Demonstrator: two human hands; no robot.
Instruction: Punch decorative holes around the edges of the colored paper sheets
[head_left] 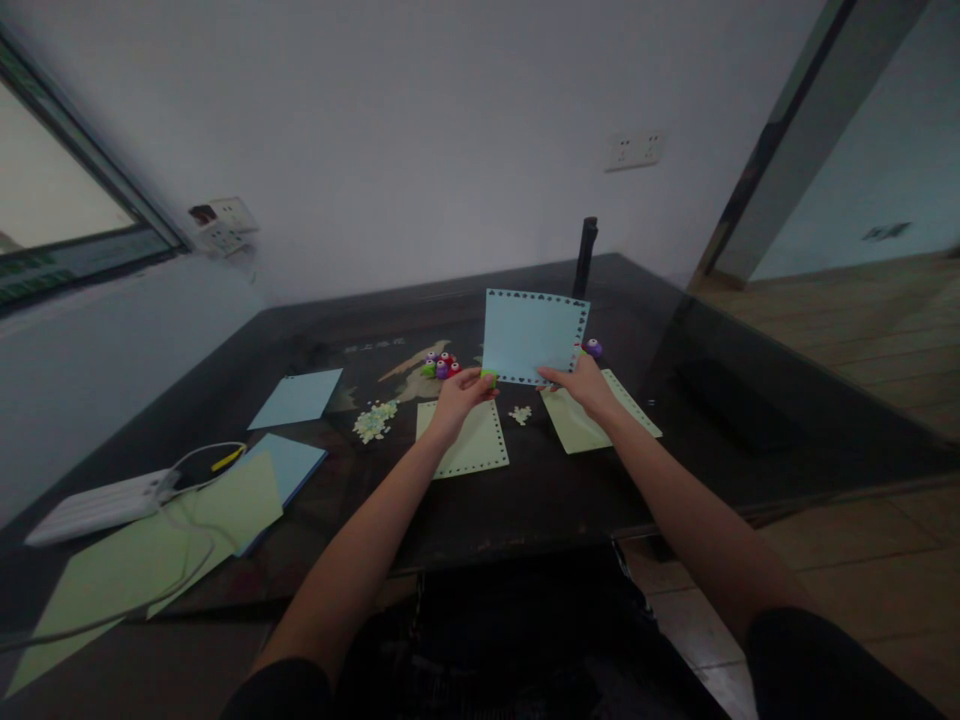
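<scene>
Above the dark table (525, 500), both hands lift a blue punched sheet (529, 335); left hand (461, 393) pinches its bottom edge along with a small green punch (488, 377); right hand (581, 385) pinches the lower right corner.

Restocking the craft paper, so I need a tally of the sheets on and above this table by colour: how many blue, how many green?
Blue sheets: 3, the punched blue sheet held up by the left hand and right hand, a flat blue sheet, and a blue stack counted as one.
Green sheets: at least 3, two punched, plus overlapping plain green paper.
Total: at least 6.
</scene>
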